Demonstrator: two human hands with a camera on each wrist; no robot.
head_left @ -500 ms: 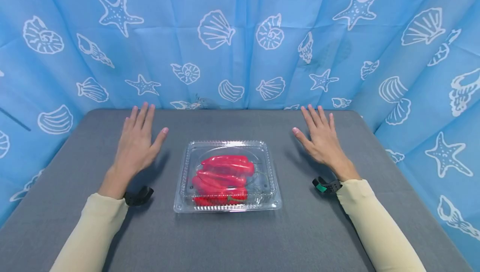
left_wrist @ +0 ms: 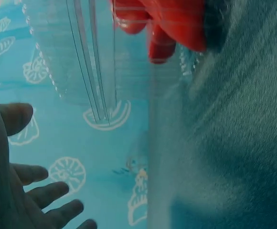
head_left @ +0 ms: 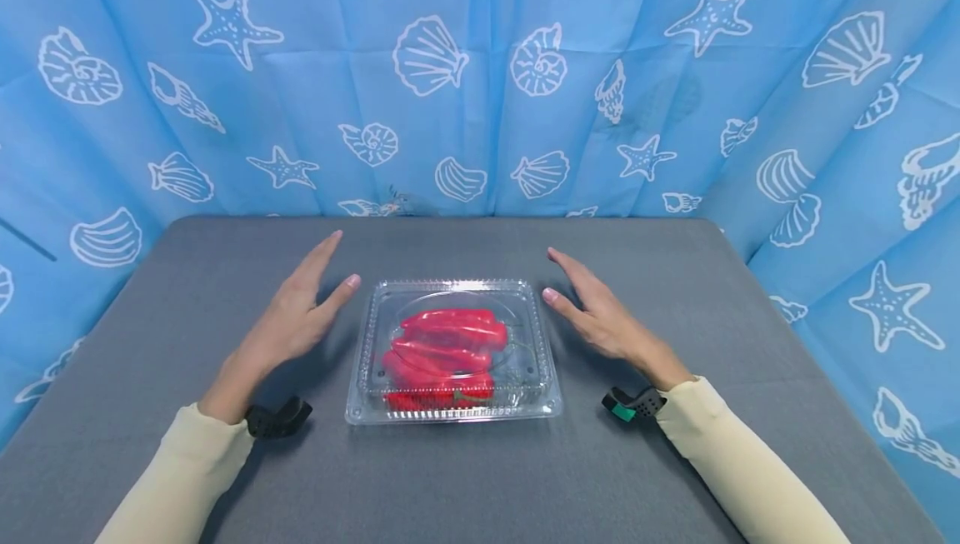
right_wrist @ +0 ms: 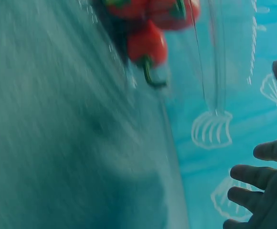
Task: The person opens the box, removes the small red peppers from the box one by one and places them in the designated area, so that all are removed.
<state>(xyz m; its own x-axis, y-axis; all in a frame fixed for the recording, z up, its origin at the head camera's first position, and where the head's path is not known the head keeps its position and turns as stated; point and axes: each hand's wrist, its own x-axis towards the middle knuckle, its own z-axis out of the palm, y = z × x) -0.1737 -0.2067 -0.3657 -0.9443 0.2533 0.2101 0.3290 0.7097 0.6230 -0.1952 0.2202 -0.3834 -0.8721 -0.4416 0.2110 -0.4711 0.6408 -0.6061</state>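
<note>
Peppers (head_left: 453,331) are held in box (head_left: 525,377). L hand (head_left: 291,315) & R hand (head_left: 602,315) are held either side of box, all fingers spread.

Peppers (head_left: 450,336) lay in a box (head_left: 552,406) on the table (head_left: 465,486), between left hand (head_left: 292,315) and right hand (head_left: 603,319). Behind hung a curtain (head_left: 487,111).

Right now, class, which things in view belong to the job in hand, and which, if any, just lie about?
Likely the job:
clear rectangular plastic box
long red peppers inside
left hand
right hand

Surroundings, nothing loose:
grey cloth tabletop
blue shell-print curtain
black wristbands
</note>
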